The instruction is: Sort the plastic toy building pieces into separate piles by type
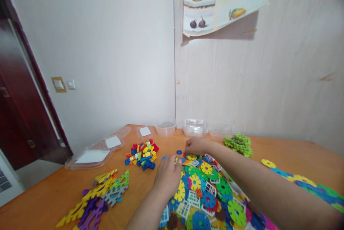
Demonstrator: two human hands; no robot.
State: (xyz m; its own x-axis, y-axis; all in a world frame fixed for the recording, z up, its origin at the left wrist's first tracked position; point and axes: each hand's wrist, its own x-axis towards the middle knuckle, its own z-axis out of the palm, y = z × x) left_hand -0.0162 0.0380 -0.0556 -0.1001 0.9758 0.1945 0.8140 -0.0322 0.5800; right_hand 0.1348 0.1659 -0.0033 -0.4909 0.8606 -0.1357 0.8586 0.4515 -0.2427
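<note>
The pile of flower discs lies on the counter before the person. The left hand rests flat, fingers spread, on its edge. The right hand pinches 1 disc at the far rim. They look light, stiff, slippery plastic; best gripped by the edges.

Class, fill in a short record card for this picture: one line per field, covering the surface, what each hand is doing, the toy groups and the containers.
surface: orange table
left hand: resting palm down at the edge of the gear disc pile
right hand: fingers bent at the pile's far edge, near a lone blue disc; whether it grips a piece cannot be told
small bricks: mixed-colour heap, left of the hands
flat connector pieces: near left
green discs: separate heap, right
clear containers: along the wall
clear lids: far left
</note>
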